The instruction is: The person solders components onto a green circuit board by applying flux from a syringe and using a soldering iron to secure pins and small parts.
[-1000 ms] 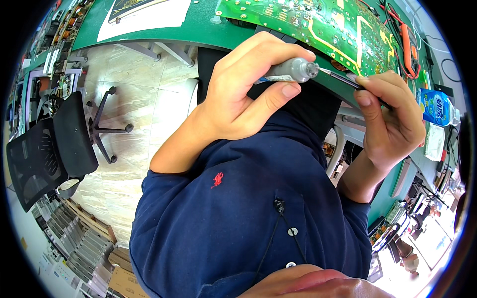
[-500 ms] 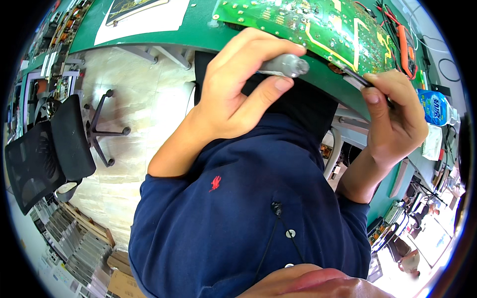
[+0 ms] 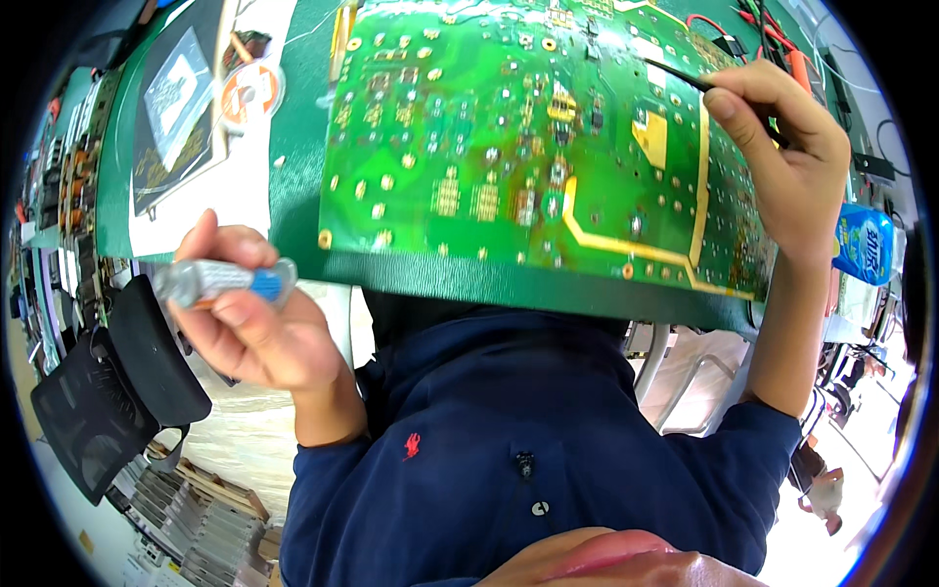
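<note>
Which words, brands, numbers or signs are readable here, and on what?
I won't copy printed text, but here is where it stands:
Blue bottle at the right: large white lettering.
Small clear bottle in the left hand: label print too blurred to read.
Orange spool: print too small.
Green circuit board: any markings too small.

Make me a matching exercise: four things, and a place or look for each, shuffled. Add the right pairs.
Things:
1. Bottle
2. Tool
3. Circuit board
4. Chair

Places and looks:
A. Black, with a mesh back
B. In the right hand
C. Green with yellow strips
D. In the left hand

Right pairs: 1-D, 2-B, 3-C, 4-A
</note>
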A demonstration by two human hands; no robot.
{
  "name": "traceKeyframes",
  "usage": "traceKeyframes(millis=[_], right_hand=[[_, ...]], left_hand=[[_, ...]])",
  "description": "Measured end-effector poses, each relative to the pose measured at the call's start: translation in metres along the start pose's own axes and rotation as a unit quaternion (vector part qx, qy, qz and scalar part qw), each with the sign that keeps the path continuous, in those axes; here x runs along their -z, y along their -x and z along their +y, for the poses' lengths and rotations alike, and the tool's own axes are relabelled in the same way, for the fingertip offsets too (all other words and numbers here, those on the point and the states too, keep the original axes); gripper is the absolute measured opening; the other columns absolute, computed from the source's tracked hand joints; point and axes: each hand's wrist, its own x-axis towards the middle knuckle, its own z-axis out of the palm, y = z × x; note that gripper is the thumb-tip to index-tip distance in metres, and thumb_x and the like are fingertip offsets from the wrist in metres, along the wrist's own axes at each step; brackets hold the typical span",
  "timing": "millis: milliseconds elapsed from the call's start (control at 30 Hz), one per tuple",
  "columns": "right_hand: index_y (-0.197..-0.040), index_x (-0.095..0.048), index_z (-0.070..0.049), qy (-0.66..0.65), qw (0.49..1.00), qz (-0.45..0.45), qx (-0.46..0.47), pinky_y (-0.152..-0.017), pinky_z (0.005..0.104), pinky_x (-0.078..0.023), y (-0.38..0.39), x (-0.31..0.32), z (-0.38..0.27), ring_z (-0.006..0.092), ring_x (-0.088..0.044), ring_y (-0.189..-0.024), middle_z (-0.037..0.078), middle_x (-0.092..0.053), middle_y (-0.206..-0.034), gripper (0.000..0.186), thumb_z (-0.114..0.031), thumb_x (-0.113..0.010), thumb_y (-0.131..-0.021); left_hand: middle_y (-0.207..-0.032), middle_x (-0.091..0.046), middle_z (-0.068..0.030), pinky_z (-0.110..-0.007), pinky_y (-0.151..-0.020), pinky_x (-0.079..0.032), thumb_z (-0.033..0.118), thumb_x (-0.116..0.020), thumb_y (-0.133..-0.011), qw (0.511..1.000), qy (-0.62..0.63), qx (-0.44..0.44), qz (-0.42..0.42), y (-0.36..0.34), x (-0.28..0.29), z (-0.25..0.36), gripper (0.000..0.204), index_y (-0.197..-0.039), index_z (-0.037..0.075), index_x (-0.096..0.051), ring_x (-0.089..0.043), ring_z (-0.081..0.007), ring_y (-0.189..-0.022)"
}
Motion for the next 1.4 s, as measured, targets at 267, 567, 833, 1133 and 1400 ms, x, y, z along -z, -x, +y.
traceKeyframes(millis=[267, 567, 833, 1133, 1400], right_hand=[[-0.089, -0.061, 0.006, -0.032, 0.999, -0.039, -0.01, -0.066, 0.0193, -0.039, -0.023, -0.008, 0.026, 0.0096, -0.051, -0.072, 0.005, -0.058, -0.078, 0.009, 0.003, -0.062, -0.08], [-0.084, -0.06, 0.008, -0.013, 0.999, -0.042, 0.027, -0.06, 0.0238, -0.038, -0.028, -0.001, 0.038, 0.0162, -0.052, -0.066, 0.011, -0.059, -0.074, 0.013, 0.011, -0.062, -0.071], [-0.082, -0.06, 0.009, 0.013, 0.999, -0.04, 0.016, -0.056, 0.0245, -0.038, -0.032, -0.003, 0.033, 0.0178, -0.053, -0.064, 0.013, -0.058, -0.072, 0.017, 0.011, -0.063, -0.066], [-0.082, -0.061, 0.009, 0.021, 0.999, -0.047, 0.014, -0.053, 0.0235, -0.037, -0.034, -0.007, 0.032, 0.0175, -0.052, -0.061, 0.013, -0.056, -0.07, 0.015, 0.008, -0.064, -0.067], [-0.082, -0.061, 0.009, 0.027, 0.998, -0.051, 0.012, -0.053, 0.0244, -0.036, -0.036, -0.009, 0.03, 0.0175, -0.051, -0.06, 0.012, -0.056, -0.069, 0.016, 0.004, -0.066, -0.068]], left_hand=[[-0.081, -0.046, -0.0091, -0.028, -0.064, -0.035, 0.031, -0.044, -0.094, 0.995, 0.037, 0.086, -0.029, -0.029, -0.02, -0.012, 0.049, -0.118, -0.011, -0.042, -0.042, -0.0152, -0.073], [-0.083, -0.042, -0.0093, -0.029, -0.063, -0.033, 0.029, -0.039, -0.094, 0.991, 0.015, 0.075, -0.107, -0.026, -0.024, -0.015, 0.046, -0.119, -0.009, -0.041, -0.04, -0.0164, -0.074], [-0.079, -0.042, -0.0076, -0.027, -0.055, -0.031, 0.035, -0.038, -0.094, 0.994, -0.001, 0.064, -0.087, -0.027, -0.026, -0.02, 0.046, -0.117, -0.005, -0.042, -0.039, -0.0146, -0.065], [-0.081, -0.041, -0.0068, -0.026, -0.054, -0.03, 0.036, -0.035, -0.095, 0.991, 0.019, 0.084, -0.102, -0.027, -0.021, -0.02, 0.045, -0.117, -0.002, -0.042, -0.038, -0.0147, -0.065], [-0.081, -0.041, -0.0064, -0.026, -0.054, -0.03, 0.037, -0.035, -0.095, 0.99, 0.029, 0.088, -0.11, -0.027, -0.019, -0.021, 0.045, -0.117, -0.002, -0.042, -0.038, -0.0143, -0.066]])
